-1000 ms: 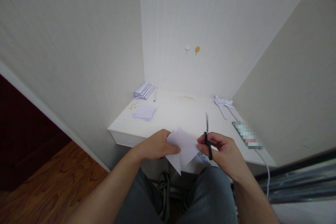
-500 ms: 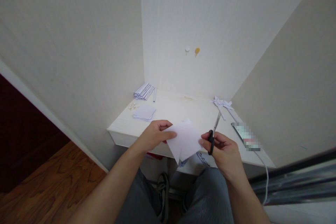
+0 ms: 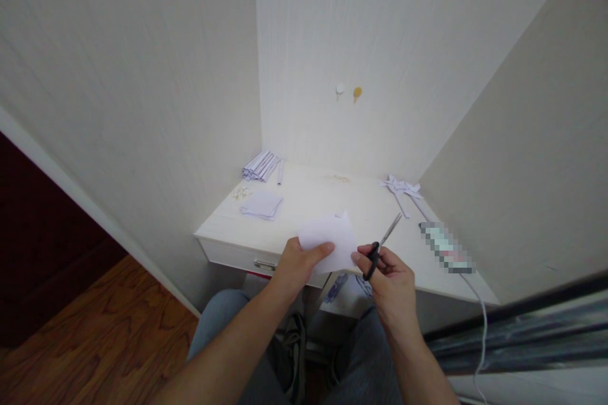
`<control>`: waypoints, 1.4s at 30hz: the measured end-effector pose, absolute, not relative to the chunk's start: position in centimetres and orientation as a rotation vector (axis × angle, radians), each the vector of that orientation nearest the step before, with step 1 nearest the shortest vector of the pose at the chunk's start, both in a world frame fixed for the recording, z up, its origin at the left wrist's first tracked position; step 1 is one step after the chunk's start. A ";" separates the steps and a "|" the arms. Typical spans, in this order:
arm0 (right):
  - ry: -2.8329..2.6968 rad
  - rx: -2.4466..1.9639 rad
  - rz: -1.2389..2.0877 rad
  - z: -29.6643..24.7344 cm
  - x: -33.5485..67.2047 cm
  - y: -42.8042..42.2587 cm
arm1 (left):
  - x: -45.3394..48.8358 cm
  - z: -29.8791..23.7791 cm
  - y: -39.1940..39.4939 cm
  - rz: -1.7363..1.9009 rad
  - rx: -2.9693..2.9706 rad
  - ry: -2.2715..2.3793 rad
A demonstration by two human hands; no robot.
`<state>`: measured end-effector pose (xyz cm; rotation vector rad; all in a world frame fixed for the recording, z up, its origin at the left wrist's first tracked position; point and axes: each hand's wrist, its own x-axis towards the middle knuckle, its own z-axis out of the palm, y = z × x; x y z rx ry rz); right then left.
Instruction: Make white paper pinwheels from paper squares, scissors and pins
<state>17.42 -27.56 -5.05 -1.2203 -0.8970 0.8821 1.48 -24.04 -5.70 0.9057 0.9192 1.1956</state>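
My left hand (image 3: 300, 264) is closed on white paper (image 3: 323, 233), its thumb lying across the top face. The paper is held over the front edge of the desk. My right hand (image 3: 393, 281) holds scissors (image 3: 372, 261) with black handles, their blades together and pointing up and to the right. The right thumb and a fingertip reach the paper's right edge; whether they pinch it I cannot tell. Left of the paper lies a stack of white paper squares (image 3: 261, 204) on the desk.
Rolled paper tubes (image 3: 259, 166) are piled at the desk's back left, near small pale bits (image 3: 240, 193). Folded paper pieces on sticks (image 3: 403, 188) lie at the right. A phone (image 3: 446, 249) with a white cable (image 3: 485, 323) rests nearby. Walls enclose the desk (image 3: 304, 193).
The paper sheets, spread apart before, now look lined up in one pile. My left hand has shifted right with its thumb further over the paper. My right hand and scissors have moved slightly left.
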 end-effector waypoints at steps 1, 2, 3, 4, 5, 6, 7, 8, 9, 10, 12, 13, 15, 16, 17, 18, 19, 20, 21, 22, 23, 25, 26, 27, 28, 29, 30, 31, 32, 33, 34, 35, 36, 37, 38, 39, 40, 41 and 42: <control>-0.907 -1.235 0.899 -5.0 17.5 -27.6 | 1.4 -5.8 -24.0 1.208 0.922 0.942; -0.923 -1.253 0.924 -5.0 17.5 -27.6 | 1.3 -5.8 -23.9 1.219 0.937 0.970; -0.944 -1.271 0.955 -5.0 17.7 -27.5 | 1.2 -6.0 -23.9 1.231 0.950 1.000; -0.973 -1.289 0.996 -5.0 17.9 -27.5 | 1.1 -6.1 -23.8 1.241 0.957 1.023; -1.009 -1.302 1.044 -4.9 18.1 -27.6 | 1.0 -6.2 -23.7 1.249 0.958 1.040; -1.054 -1.309 1.098 -4.9 18.3 -27.6 | 0.8 -6.3 -23.7 1.258 0.954 1.050; -1.105 -1.309 1.153 -4.8 18.5 -27.6 | 0.7 -6.4 -23.6 1.265 0.946 1.052; -1.163 -1.304 1.205 -4.7 18.7 -27.7 | 0.5 -6.5 -23.6 1.272 0.935 1.052; -1.223 -1.298 1.252 -4.6 18.8 -27.8 | 0.3 -6.5 -23.6 1.278 0.926 1.056; -1.281 -1.296 1.291 -4.4 19.0 -27.9 | 0.2 -6.4 -23.5 1.282 0.920 1.064; -1.369 -1.325 1.332 -4.3 19.4 -28.0 | -0.1 -6.4 -23.4 1.289 0.918 1.083; -1.400 -1.361 1.332 -4.2 19.6 -28.0 | -0.2 -6.4 -23.3 1.293 0.923 1.096; -1.451 -1.450 1.291 -4.2 20.2 -27.9 | -0.5 -6.5 -23.2 1.297 0.933 1.138; -1.488 -1.487 1.262 -4.3 20.4 -27.8 | -0.6 -6.6 -23.1 1.298 0.935 1.165; -1.542 -1.510 1.231 -4.4 20.7 -27.7 | -0.7 -6.6 -23.1 1.295 0.937 1.193; -1.608 -1.515 1.204 -4.4 20.9 -27.6 | -0.7 -6.7 -23.0 1.290 0.941 1.217; -1.677 -1.504 1.179 -4.5 21.2 -27.5 | -0.7 -6.8 -23.0 1.286 0.946 1.233; -1.741 -1.485 1.153 -4.5 21.3 -27.4 | -0.8 -6.8 -23.0 1.285 0.953 1.238; -1.794 -1.470 1.128 -4.4 21.4 -27.4 | -0.8 -6.9 -22.9 1.288 0.960 1.234; -1.830 -1.460 1.104 -4.3 21.5 -27.3 | -0.8 -6.9 -22.9 1.293 0.964 1.227; -1.850 -1.456 1.086 -4.2 21.5 -27.4 | -0.8 -7.0 -22.9 1.297 0.963 1.221; -1.876 -1.442 1.077 -3.9 21.4 -27.5 | -0.9 -7.1 -22.8 1.298 0.956 1.212; -1.891 -1.428 1.085 -3.8 21.3 -27.5 | -0.9 -7.2 -22.7 1.295 0.952 1.211; -1.906 -1.412 1.095 -3.6 21.3 -27.6 | -0.9 -7.3 -22.7 1.292 0.948 1.210; -1.916 -1.398 1.102 -3.5 21.2 -27.7 | -1.0 -7.4 -22.6 1.287 0.944 1.206; -1.914 -1.391 1.103 -3.5 21.2 -27.7 | -1.0 -7.4 -22.6 1.287 0.938 1.201; -1.898 -1.393 1.101 -3.5 21.1 -27.7 | -1.1 -7.5 -22.5 1.287 0.932 1.199; -1.870 -1.402 1.097 -3.5 21.0 -27.8 | -1.1 -7.5 -22.5 1.289 0.925 1.200; -1.836 -1.416 1.089 -3.5 21.0 -27.7 | -1.2 -7.4 -22.5 1.294 0.918 1.201; -1.801 -1.430 1.081 -3.6 21.0 -27.7 | -1.2 -7.4 -22.5 1.301 0.913 1.200; -1.769 -1.440 1.073 -3.7 20.9 -27.7 | -1.2 -7.3 -22.5 1.309 0.908 1.197; -1.742 -1.447 1.065 -3.8 20.9 -27.7 | -1.2 -7.2 -22.6 1.318 0.904 1.190; -1.717 -1.449 1.060 -3.9 20.8 -27.7 | -1.2 -7.1 -22.6 1.325 0.900 1.183; -1.688 -1.446 1.058 -4.0 20.8 -27.6 | -1.2 -7.0 -22.7 1.329 0.898 1.178; -1.655 -1.437 1.061 -4.1 20.7 -27.6 | -1.2 -7.0 -22.7 1.331 0.895 1.181; -1.620 -1.423 1.067 -4.1 20.7 -27.7 | -1.2 -6.9 -22.8 1.329 0.895 1.192; -1.589 -1.408 1.070 -4.1 20.7 -27.7 | -1.2 -6.9 -22.8 1.327 0.896 1.204; -1.567 -1.392 1.067 -4.1 20.6 -27.8 | -1.2 -6.9 -22.8 1.325 0.899 1.215; -1.563 -1.378 1.057 -4.0 20.6 -27.8 | -1.2 -6.9 -22.8 1.325 0.902 1.220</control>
